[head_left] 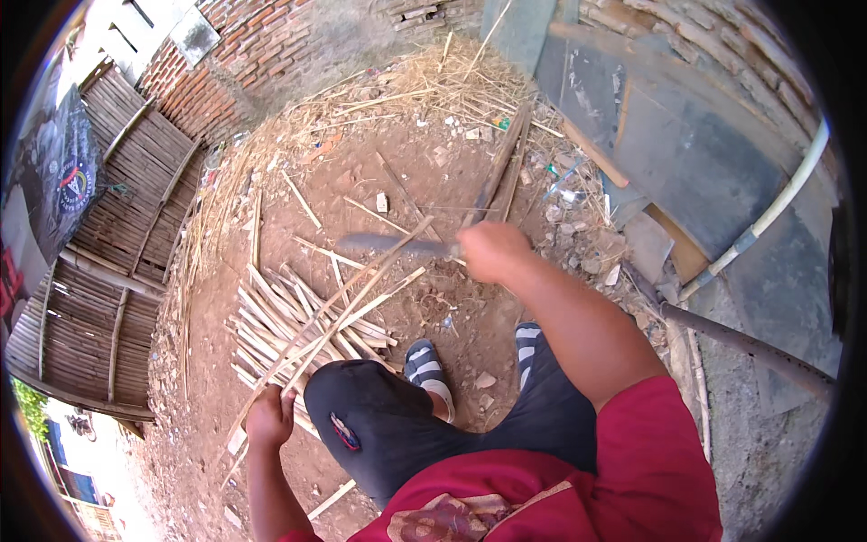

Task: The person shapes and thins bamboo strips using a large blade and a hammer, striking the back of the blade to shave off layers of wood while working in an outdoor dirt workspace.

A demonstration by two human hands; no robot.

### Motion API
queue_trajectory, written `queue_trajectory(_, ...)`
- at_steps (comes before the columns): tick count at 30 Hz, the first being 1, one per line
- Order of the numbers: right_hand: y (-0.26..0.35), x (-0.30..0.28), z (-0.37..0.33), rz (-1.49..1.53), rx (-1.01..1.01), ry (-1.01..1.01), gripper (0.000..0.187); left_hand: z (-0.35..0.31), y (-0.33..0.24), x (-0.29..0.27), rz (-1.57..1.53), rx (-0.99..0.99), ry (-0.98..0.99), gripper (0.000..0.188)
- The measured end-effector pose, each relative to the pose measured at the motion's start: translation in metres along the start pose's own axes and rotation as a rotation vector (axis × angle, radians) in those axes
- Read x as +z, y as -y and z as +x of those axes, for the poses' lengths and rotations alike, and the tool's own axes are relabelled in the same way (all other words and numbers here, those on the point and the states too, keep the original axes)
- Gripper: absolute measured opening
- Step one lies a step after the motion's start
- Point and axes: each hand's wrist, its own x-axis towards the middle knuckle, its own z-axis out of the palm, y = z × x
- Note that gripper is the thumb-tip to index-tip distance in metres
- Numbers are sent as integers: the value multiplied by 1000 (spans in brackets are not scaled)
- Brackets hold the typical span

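Knife (368, 243), gripped in the right hand (493, 252), hangs beyond the left hand (269, 417), which grips long strips (347, 323) toward their near ends, apparently for safe clearance.

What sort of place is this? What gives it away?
Probably an outdoor yard serving as a makeshift work spot: bare dirt ground, a weathered brick wall behind it, and a loose pile of pale split strips, possibly bamboo, lying on the dirt.
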Motion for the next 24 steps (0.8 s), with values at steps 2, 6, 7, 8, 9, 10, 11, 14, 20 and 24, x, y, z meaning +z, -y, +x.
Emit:
queue_trajectory(2,-29,-4,12,43,171,-85,27,-13,17,-2,31,5,-8,38)
queue_trajectory(6,-85,-2,32,193,325,-202,40,-41,55,1,-36,-72,-68,44)
queue_trajectory(7,-100,5,37,210,303,-222,44,-41,54,1,-31,-70,-72,44)
queue_trajectory(8,-103,7,38,229,280,-237,47,-41,49,1,-23,-71,-72,44)
queue_trajectory(9,-106,8,40,286,299,-218,50,-39,43,1,-16,-71,-73,45)
queue_trajectory(10,-103,2,37,345,317,-199,52,-37,33,-2,-53,-104,-53,45)
queue_trajectory(11,-101,-1,35,404,336,-180,55,-36,29,-1,-44,-106,-52,44)
queue_trajectory(14,-97,-3,35,418,339,-242,57,-30,19,-1,-25,-99,-39,43)
queue_trajectory(20,-86,-15,20,473,198,-347,59,-14,-6,4,82,-71,-177,32)
queue_trajectory(24,-72,-22,12,386,-62,-400,54,10,-44,0,58,-29,-251,31)
